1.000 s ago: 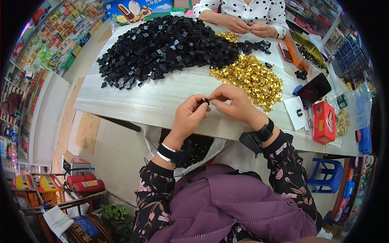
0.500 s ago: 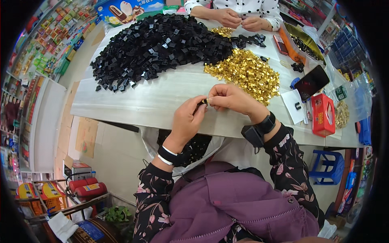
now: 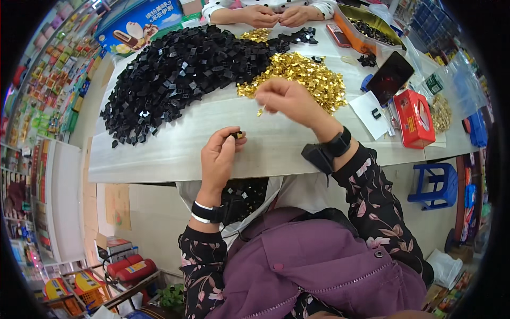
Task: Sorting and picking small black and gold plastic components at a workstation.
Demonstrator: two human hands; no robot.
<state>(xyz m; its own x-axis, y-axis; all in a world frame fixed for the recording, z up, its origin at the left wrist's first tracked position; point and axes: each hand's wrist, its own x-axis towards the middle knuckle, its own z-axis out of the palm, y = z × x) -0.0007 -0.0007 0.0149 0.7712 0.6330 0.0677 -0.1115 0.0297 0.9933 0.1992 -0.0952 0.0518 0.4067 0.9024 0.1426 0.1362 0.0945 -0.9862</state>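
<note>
A small black plastic piece (image 3: 238, 135) with a glint of gold sits in the fingertips of the left hand (image 3: 217, 154), raised just over the near part of the pale table (image 3: 159, 157). Thumb and forefinger pinch it, the other fingers curled in behind, the wrist upright above the table's edge.

The right hand (image 3: 292, 102) reaches farther out, over the near fringe of the mound of gold metal clips (image 3: 313, 80). Its thumb and fingers are drawn close together and point leftward, the back of the hand up, the forearm slanting in from the right. A single gold clip (image 3: 260, 112) shows right under those fingertips; I can't tell whether it is gripped or lying loose.

I'd call this the picking-out step: one hand minds the black piece while the other is at the gold. The next move seems to call for a fine fingertip pinch on one thin clip, and a steady left hand.

Beyond, a great heap of black plastic pieces (image 3: 180, 80) spreads to the left, touching the gold. Across the table a co-worker's hands (image 3: 261, 17) meet close together; a smartphone (image 3: 390, 78) and red box (image 3: 414, 119) stand to the right.
</note>
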